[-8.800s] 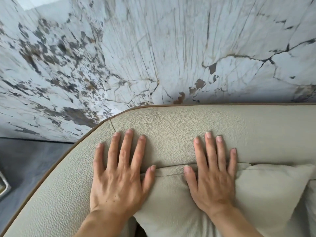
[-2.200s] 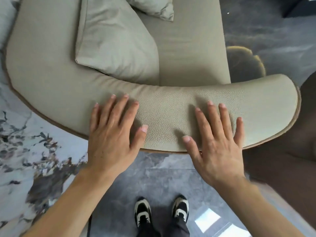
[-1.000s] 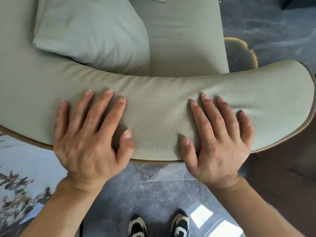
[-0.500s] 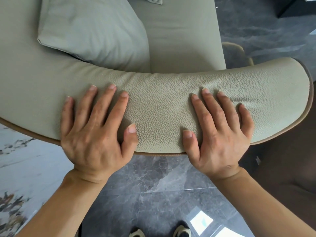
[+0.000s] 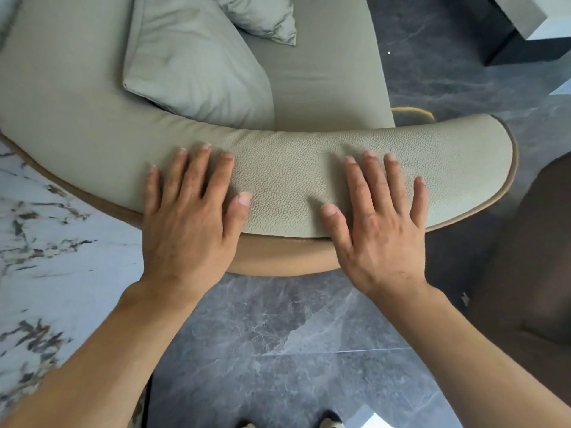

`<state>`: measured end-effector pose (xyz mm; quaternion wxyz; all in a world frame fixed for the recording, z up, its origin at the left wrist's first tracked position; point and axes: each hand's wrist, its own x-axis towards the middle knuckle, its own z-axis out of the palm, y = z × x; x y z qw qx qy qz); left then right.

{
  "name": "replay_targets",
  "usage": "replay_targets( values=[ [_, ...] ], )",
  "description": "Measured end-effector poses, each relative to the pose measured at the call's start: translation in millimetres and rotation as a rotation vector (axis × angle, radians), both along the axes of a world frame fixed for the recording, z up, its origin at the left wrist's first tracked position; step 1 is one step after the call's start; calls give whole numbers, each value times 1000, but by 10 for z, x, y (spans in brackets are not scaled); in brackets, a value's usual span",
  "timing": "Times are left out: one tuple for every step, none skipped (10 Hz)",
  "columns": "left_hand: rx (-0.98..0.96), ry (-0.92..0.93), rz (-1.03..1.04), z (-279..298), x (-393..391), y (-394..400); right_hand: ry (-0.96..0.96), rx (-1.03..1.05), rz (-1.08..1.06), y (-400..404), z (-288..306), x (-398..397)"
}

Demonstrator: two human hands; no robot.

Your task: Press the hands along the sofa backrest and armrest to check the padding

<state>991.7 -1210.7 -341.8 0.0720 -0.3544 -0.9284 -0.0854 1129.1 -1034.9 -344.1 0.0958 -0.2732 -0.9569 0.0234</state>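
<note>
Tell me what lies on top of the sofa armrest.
Both hands lie flat on the armrest, fingers spread: the left hand and the right hand. The padding directly beneath the palms is covered, so it cannot be seen.

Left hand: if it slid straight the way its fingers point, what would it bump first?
Probably the big cushion. The left hand lies flat on the armrest, fingers pointing toward the seat, where that cushion sits; depth is hard to judge.

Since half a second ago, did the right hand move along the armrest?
No. The right hand lies flat on the armrest, about as far from its rounded end as before; only the fingers look flatter.
</note>
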Motion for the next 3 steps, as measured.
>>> replay_targets(
  values=[
    [-10,-25,27,100,164,-123,10,-6,-14,-81,101,156],
    [6,6,71,336,374,-304,40,15,3,-213,364,325],
    [39,37,71,512,516,-366,59,43,39,-328,544,396]
  ],
)
